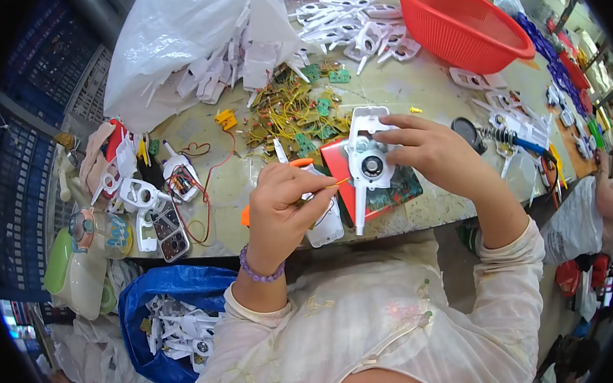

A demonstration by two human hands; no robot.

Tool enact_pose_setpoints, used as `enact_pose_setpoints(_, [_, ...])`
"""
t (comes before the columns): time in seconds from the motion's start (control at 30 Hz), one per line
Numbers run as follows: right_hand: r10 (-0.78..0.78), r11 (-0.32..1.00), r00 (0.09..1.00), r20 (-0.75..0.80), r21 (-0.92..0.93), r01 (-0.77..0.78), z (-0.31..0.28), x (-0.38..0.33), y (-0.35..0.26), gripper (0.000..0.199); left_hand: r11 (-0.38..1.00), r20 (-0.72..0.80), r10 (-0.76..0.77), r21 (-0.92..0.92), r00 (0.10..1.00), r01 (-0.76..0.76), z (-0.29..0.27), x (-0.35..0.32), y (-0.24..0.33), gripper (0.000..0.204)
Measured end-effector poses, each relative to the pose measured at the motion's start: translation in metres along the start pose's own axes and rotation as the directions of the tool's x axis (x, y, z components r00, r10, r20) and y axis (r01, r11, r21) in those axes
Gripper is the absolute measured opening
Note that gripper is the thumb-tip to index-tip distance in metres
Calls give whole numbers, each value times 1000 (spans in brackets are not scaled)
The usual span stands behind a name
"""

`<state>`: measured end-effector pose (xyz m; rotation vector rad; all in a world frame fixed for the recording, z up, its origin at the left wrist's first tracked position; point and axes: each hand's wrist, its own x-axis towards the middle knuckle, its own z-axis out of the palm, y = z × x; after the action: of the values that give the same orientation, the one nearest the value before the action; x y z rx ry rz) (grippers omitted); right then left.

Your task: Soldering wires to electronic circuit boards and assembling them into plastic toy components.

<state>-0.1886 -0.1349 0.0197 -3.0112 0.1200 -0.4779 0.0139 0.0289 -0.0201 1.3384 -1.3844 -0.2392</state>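
Casing (363, 182) under right fingertips (387, 137), grip unclear; left fingers (322, 183) pinch wire (340, 182).

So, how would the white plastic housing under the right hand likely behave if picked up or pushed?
The white plastic housing is probably stiff: its moulded frame and handle look straight and unbent. It seems light for its size, given the large opening at its top end. Its long, flattish shape makes sliding or pivoting likelier than rolling.
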Motion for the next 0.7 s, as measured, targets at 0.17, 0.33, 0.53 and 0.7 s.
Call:
enact_pose_setpoints(0.17, [7, 999, 1000, -9, 54, -6, 7, -6, 1, 24, 971, 118, 162, 160, 980, -180, 23, 14, 5, 10])
enact_pose_setpoints(0.33, [-35, 995, 999, -40, 95, 39, 11, -7, 6, 20, 895, 366, 271, 244, 890, -373, 28, 29, 3, 8])
enact_pose_setpoints(0.53, [-51, 995, 994, -98, 84, 59, 23, -4, 24, 16, 908, 459, 63, 343, 886, -242, 31, 36, 17, 7])
enact_pose_setpoints(0.7, [-45, 994, 988, -145, 90, 58, 28, -1, 26, 19, 895, 454, 65, 367, 889, -253, 34, 40, 19, 8])
